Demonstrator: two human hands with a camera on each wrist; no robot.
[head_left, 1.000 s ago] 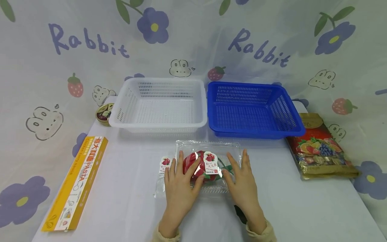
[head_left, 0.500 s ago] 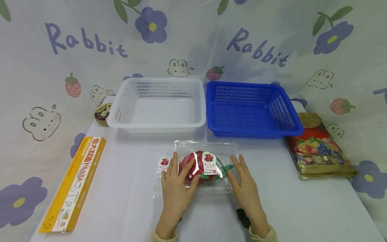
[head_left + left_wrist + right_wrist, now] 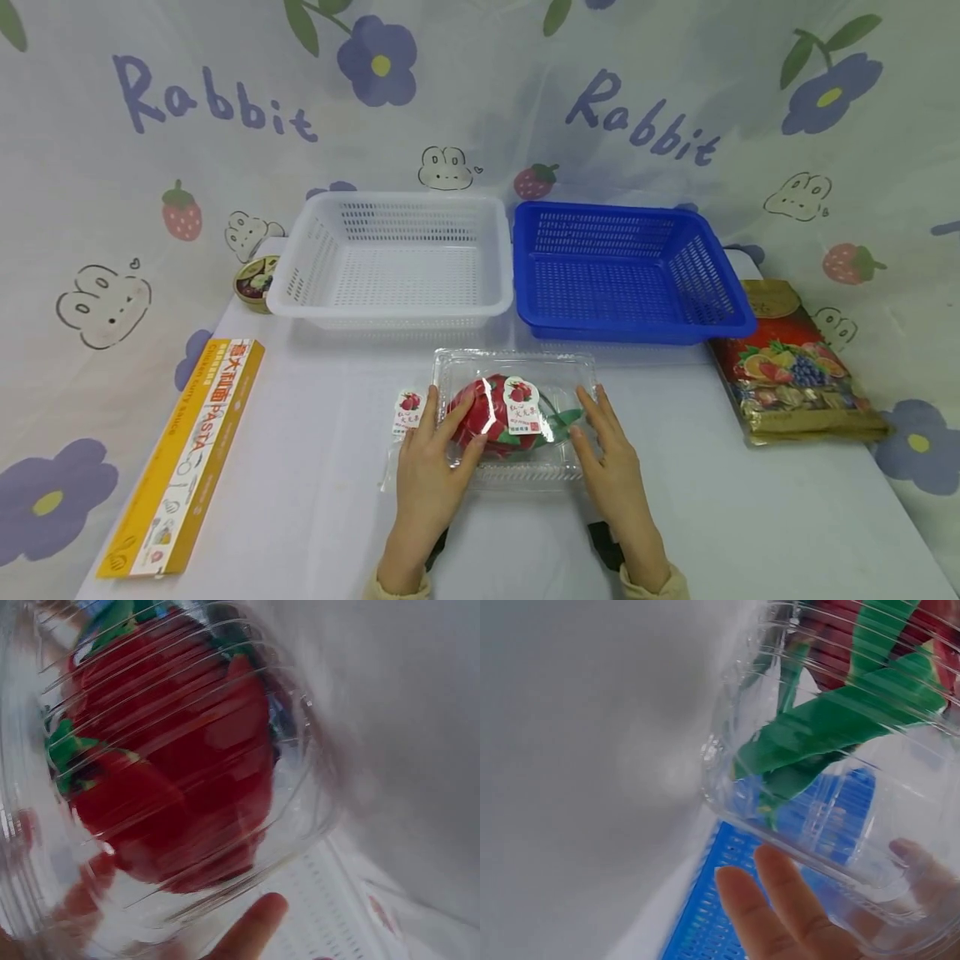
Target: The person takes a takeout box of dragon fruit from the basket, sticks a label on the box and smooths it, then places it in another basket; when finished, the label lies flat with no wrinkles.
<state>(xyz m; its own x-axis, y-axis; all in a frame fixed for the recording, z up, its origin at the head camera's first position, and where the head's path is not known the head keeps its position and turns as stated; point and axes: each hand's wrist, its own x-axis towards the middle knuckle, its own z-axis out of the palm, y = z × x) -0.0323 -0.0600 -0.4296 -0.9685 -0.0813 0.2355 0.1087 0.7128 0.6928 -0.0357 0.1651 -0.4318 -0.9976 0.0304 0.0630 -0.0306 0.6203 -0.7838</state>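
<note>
White table (image 3: 315,483). At its near centre, one rectangular clear-plastic clamshell box (image 3: 564,385): presumably light, flexible, slippery, dentable; best held by left and right rims. Left hand (image 3: 431,467), right hand (image 3: 613,468): alongside those rims, fingers extended, unclenched. Red, green-leaved fruit (image 3: 480,423): inside.

The clear box (image 3: 551,364) is glossy, ridged plastic; the white basket (image 3: 390,315) and blue basket (image 3: 633,327), perforated plastic; the right bag (image 3: 795,375), shiny, foil-like.

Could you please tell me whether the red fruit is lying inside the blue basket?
No, the red fruit is inside the clear container on the table, outside the blue basket.
</note>
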